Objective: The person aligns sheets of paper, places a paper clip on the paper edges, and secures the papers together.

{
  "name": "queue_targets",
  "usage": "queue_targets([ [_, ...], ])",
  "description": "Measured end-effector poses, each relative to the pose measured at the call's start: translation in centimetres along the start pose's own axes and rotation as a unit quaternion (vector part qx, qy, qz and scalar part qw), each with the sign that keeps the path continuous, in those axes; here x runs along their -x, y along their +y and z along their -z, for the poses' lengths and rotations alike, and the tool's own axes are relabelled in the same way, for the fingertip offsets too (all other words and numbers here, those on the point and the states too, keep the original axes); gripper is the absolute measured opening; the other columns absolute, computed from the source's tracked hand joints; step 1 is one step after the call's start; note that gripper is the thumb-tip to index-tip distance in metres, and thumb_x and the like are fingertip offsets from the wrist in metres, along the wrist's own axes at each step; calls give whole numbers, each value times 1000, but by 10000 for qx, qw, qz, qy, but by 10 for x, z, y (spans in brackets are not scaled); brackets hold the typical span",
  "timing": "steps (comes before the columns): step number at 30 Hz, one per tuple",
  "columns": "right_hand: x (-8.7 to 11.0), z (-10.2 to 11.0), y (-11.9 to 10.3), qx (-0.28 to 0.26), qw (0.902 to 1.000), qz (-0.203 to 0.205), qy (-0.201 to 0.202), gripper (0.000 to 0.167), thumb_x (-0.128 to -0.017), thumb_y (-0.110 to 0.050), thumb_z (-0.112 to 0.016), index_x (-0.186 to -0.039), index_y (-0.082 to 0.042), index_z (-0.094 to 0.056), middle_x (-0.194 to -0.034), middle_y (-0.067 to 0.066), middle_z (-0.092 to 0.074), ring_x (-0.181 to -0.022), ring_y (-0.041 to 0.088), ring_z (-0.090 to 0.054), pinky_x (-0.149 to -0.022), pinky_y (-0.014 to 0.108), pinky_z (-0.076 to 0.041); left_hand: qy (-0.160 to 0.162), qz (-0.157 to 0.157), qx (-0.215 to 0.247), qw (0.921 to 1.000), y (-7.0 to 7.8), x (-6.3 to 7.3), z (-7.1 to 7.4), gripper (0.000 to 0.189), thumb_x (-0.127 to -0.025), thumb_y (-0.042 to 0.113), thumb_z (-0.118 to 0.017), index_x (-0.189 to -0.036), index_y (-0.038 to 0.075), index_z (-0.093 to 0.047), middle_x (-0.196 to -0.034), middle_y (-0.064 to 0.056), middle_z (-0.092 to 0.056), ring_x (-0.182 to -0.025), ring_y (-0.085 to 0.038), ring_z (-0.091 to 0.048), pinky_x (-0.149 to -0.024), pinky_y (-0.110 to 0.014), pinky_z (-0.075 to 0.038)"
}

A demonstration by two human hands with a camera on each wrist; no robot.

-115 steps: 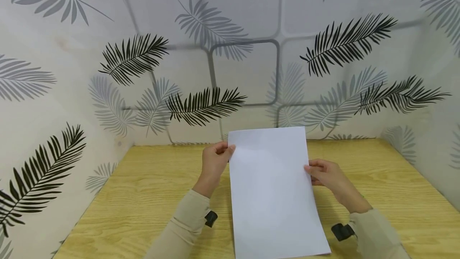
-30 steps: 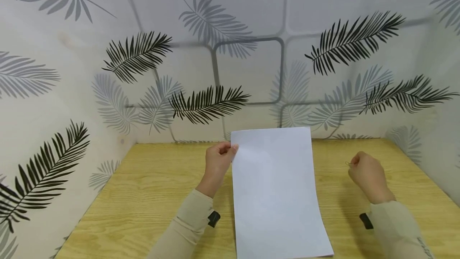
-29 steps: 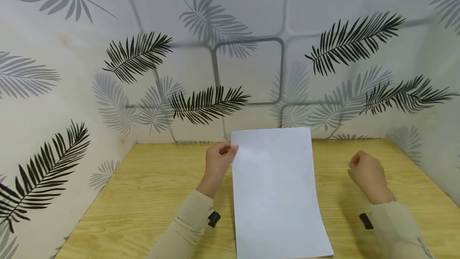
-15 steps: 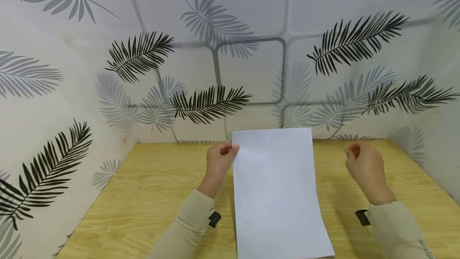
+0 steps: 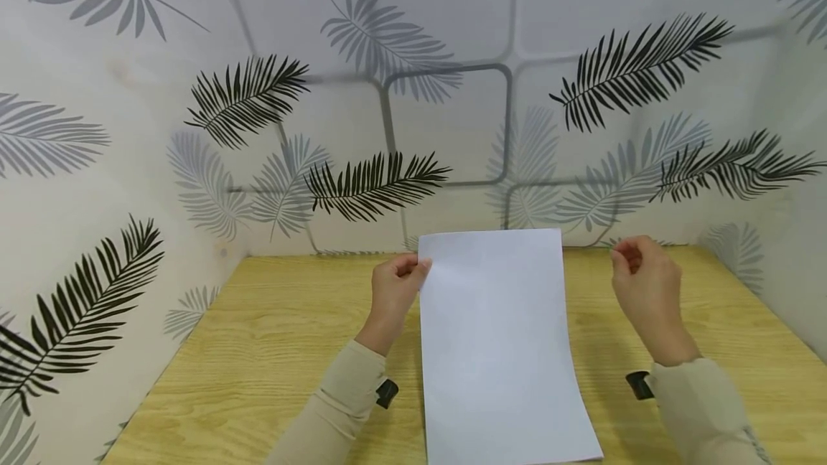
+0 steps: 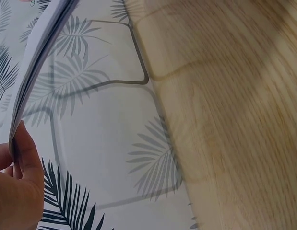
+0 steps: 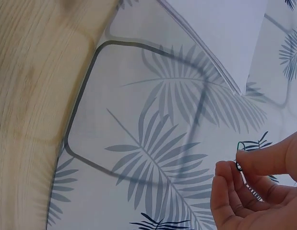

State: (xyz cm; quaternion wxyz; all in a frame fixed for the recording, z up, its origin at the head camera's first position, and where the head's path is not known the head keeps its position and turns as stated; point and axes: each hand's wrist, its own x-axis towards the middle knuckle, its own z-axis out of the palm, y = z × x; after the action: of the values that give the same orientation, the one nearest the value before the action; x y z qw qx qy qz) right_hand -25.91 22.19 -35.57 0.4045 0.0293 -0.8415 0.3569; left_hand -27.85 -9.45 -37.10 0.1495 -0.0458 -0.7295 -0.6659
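Observation:
A stack of white paper sheets (image 5: 494,350) is held up at a slant over the table, its far end raised. My left hand (image 5: 393,296) pinches the upper left edge, thumb on the front; the left wrist view shows several layered sheets (image 6: 35,60) between thumb and fingers. Off to the right of the stack, apart from it, is my right hand (image 5: 649,293). Between its thumb and forefinger it pinches a small green paper clip (image 7: 238,145), whose rounded wire end sticks up past the thumb tip. The clip's other end is hidden by the fingers.
The wood-grain table (image 5: 278,350) lies below both hands. Behind it and at the sides rise walls (image 5: 439,128) with a leaf pattern. A black wrist camera (image 5: 639,384) is strapped at the right sleeve, another wrist camera (image 5: 387,393) at the left.
My right hand, earlier at the stack's right edge, has let go and moved right. Over the last second it rises and drifts slightly left with the paper clip. My left hand keeps its grip.

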Motion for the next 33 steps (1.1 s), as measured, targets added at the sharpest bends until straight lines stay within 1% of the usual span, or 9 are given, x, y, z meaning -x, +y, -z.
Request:
queue_targets([
  [2,0,-3,-1,-121,9998,71,152,4,-85,7,-64,-88,8,-62,-80,21,-62,-67,-7,-41,-60,6,-32,-11,-2,9,10000,0,0,0,18,-90,13,-70,-94,-5,-71,-79,-3,-62,-69,-11,-53,-60,-22,-44],
  [4,-1,-5,-3,-264,9992,157,274,4,-85,8,-64,-88,9,-61,-80,21,-62,-68,-11,-40,-63,5,-33,-20,-8,-1,10000,-1,0,0,20,-90,14,-69,-95,-5,-71,-80,-4,-63,-69,-10,-54,-61,-23,-45],
  [7,-2,-8,-7,-481,9979,248,350,4,-85,9,-64,-88,10,-61,-81,22,-61,-70,-13,-40,-66,4,-33,-26,-15,-10,10000,-1,0,0,21,-90,15,-69,-97,-5,-72,-82,-5,-64,-71,-10,-55,-63,-25,-47],
  [11,-2,-11,-13,-640,9972,292,260,5,-87,8,-64,-89,10,-61,-83,22,-61,-73,-10,-42,-67,3,-34,-52,-62,-9,10000,-1,0,0,21,-90,15,-69,-99,-4,-72,-86,-7,-65,-73,-11,-56,-66,-27,-48],
  [14,-2,-14,-17,-716,9968,314,182,5,-87,8,-64,-91,10,-61,-84,21,-60,-74,-8,-42,-69,3,-35,-45,-119,4,9999,-1,1,-1,20,-90,14,-69,-98,-5,-72,-86,-8,-66,-74,-10,-56,-65,-25,-47],
  [24,-1,-30,-30,-1288,9905,416,252,6,-85,12,-63,-90,10,-62,-84,20,-60,-74,-6,-47,-70,4,-37,-70,-194,134,9997,-1,4,-3,19,-90,12,-69,-96,-6,-71,-83,-7,-65,-71,-10,-54,-63,-24,-46],
  [26,-1,-33,-33,-1464,9881,420,195,7,-85,12,-64,-90,9,-62,-84,18,-60,-74,-4,-48,-70,4,-38,-92,-198,141,9997,-1,4,-4,18,-90,12,-69,-96,-5,-72,-84,-7,-65,-72,-11,-54,-63,-24,-45],
  [30,-3,-38,-39,-1708,9839,521,38,7,-85,11,-65,-91,9,-62,-82,18,-61,-73,-6,-51,-68,5,-41,-127,-199,183,9996,-2,4,-4,19,-90,12,-69,-95,-5,-72,-84,-10,-65,-71,-11,-53,-63,-24,-44],
  [33,-4,-41,-43,-1711,9832,630,-90,6,-86,9,-66,-91,9,-62,-81,18,-63,-71,-9,-52,-67,6,-41,-133,-200,229,9994,-2,5,-4,19,-90,12,-69,-94,-6,-72,-84,-10,-65,-71,-11,-53,-63,-24,-44],
])
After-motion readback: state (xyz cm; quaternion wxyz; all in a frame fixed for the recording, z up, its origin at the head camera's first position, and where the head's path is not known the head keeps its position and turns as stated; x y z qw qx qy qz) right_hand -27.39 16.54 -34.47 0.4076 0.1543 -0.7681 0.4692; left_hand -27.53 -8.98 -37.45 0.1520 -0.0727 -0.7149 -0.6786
